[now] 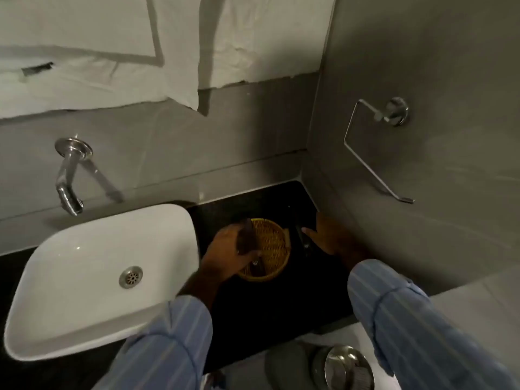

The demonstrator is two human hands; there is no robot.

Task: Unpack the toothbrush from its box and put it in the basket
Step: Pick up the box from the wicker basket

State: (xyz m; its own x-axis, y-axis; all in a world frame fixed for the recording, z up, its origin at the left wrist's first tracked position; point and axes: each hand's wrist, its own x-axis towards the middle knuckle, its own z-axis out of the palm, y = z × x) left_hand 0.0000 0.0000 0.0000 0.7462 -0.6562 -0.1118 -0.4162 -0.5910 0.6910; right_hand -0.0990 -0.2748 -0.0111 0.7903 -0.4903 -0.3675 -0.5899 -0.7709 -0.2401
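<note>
Nearest the camera, two striped blue sleeves (174, 342) are seen, cut off by the bottom edge, with a steel bin lid (344, 364) partly cropped between them. The left hand (228, 250) is held over the near-left rim of the round woven yellow basket (271, 249), fingers clenched around a dark, elongated item (247, 237); whether this is the box or the toothbrush cannot be told, since it is blurred and dim. The basket is set on the black counter (253, 319), just right of the white basin (92, 271). The right hand (327, 235) is laid near the corner, fingers loosely extended beside a thin dark object (305, 242) on the counter; whether it is gripped cannot be told. Further back, a wall tap (70, 175), a chrome towel ring (374, 147) and white towels (112, 46) are noted
</note>
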